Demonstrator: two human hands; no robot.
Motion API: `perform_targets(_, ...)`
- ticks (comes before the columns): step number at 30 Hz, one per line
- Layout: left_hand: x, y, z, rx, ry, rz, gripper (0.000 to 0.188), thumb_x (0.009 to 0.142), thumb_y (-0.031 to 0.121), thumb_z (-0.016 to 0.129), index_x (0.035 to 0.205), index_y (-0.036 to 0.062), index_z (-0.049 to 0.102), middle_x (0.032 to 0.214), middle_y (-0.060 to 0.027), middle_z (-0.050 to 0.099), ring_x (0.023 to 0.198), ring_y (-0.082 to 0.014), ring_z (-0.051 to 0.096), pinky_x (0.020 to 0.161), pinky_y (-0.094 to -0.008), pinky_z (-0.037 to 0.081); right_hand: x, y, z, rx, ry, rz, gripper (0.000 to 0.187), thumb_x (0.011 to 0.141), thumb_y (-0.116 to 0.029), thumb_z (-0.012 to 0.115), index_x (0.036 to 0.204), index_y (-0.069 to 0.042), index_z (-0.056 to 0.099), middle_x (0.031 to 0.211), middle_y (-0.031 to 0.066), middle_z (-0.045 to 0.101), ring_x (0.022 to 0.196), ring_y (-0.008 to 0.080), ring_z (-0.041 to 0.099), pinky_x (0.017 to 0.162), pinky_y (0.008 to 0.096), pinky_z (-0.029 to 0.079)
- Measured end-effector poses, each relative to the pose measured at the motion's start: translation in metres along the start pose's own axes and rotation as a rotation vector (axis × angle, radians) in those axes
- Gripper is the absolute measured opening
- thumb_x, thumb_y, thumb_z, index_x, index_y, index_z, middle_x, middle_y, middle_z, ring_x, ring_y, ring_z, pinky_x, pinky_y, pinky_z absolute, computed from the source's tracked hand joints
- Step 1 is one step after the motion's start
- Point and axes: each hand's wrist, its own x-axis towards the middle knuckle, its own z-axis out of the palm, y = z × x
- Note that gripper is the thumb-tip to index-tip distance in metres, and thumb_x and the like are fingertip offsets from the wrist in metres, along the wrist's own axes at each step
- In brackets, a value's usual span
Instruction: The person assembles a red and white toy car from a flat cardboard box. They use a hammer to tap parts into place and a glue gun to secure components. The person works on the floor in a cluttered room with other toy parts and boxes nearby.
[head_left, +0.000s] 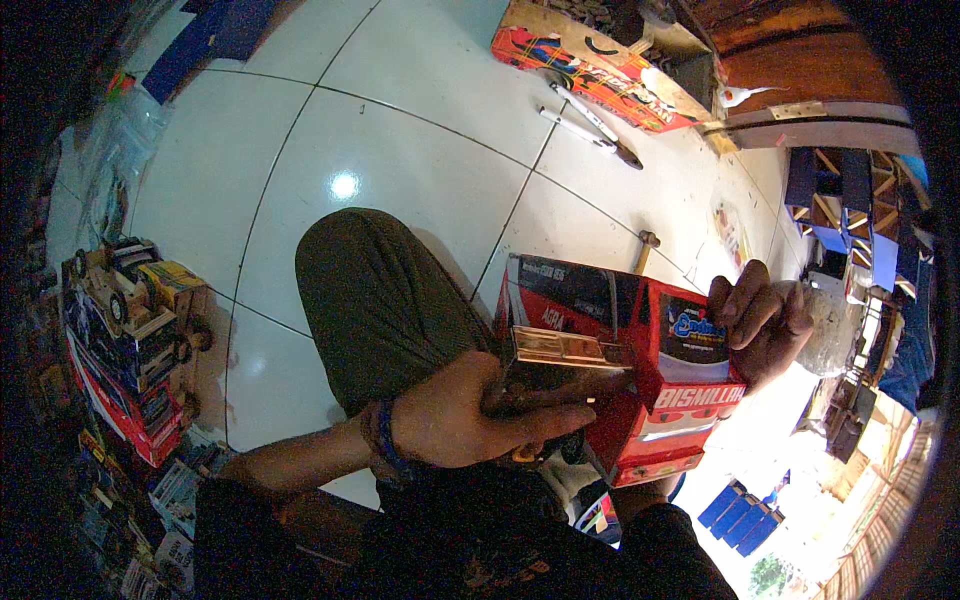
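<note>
A red and black toy bus (655, 365) with printed windows and a lettered front is tilted above my lap. My right hand (765, 325) grips it at the windscreen end, fingers curled over its edge. From the left, my left hand (465, 415), with a dark band at the wrist, reaches against the bus's side, thumb and fingers closed together. A narrow brown, wood-like piece (565, 347) with a shiny coppery face lies at those fingers, along the bus; whether it is joined to the bus I cannot tell. The left fingertips are partly hidden in shadow.
Toy vehicles with wooden wheels (130, 340) are piled at the left. On the white tiled floor (400, 130) lie two white marker pens (590, 125), near a printed box (600, 75). A hammer (645, 250) lies behind the bus. Blue panels (740, 517) stand at right.
</note>
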Motion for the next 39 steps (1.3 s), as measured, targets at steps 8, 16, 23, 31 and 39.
perform_targets(8,-0.005,-0.005,0.02,-0.056,0.107,0.012,0.037,0.094,0.022,0.066,0.126,0.0036,0.061,0.125,-0.0122,0.065,0.115,-0.0169,0.061,0.094,-0.0305,0.048,-0.003,-0.005,0.002,0.118,0.085,0.088,0.054,0.104,-0.033,0.03,0.065,-0.008,0.055,0.053,0.011,0.045,0.063,0.0212,0.044,0.057,0.033,0.039)
perform_targets(16,0.003,-0.014,0.041,0.013,0.316,0.053,0.033,0.09,0.021,0.071,0.119,0.0065,0.062,0.081,-0.0031,0.067,0.058,-0.0083,0.055,0.053,-0.0265,0.046,-0.008,-0.008,-0.006,0.173,0.189,0.198,0.064,0.101,-0.039,0.033,0.049,-0.005,0.044,0.059,0.0108,0.042,0.06,0.0207,0.042,0.06,0.0337,0.036)
perform_targets(23,-0.006,-0.002,0.031,0.165,0.267,-0.024,0.036,0.094,0.032,0.065,0.121,0.007,0.063,0.074,-0.0039,0.067,0.056,-0.0105,0.059,0.053,-0.0295,0.049,-0.001,-0.009,-0.008,0.03,0.194,0.205,0.064,0.1,-0.042,0.035,0.05,-0.003,0.045,0.06,0.0128,0.044,0.06,0.0223,0.043,0.062,0.0343,0.038)
perform_targets(31,-0.075,0.011,-0.006,0.696,0.54,0.211,0.043,0.097,0.038,0.06,0.117,0.0,0.063,0.099,-0.0111,0.07,0.09,-0.0174,0.065,0.081,-0.0341,0.051,0.009,-0.004,-0.012,-0.056,0.218,0.291,0.072,0.102,-0.047,0.032,0.051,0.001,0.053,0.061,0.0176,0.054,0.067,0.0262,0.051,0.072,0.0342,0.04)
perform_targets(39,-0.171,-0.058,-0.121,0.383,1.242,0.095,0.066,0.098,0.038,0.058,0.148,0.0027,0.034,0.142,-0.0179,0.047,0.12,-0.0279,0.054,0.1,-0.0415,0.043,0.05,0.021,-0.031,0.029,0.384,0.43,0.075,0.095,-0.062,0.038,0.066,0.002,0.064,0.069,0.0134,0.063,0.058,0.0189,0.055,0.06,0.0288,0.048)
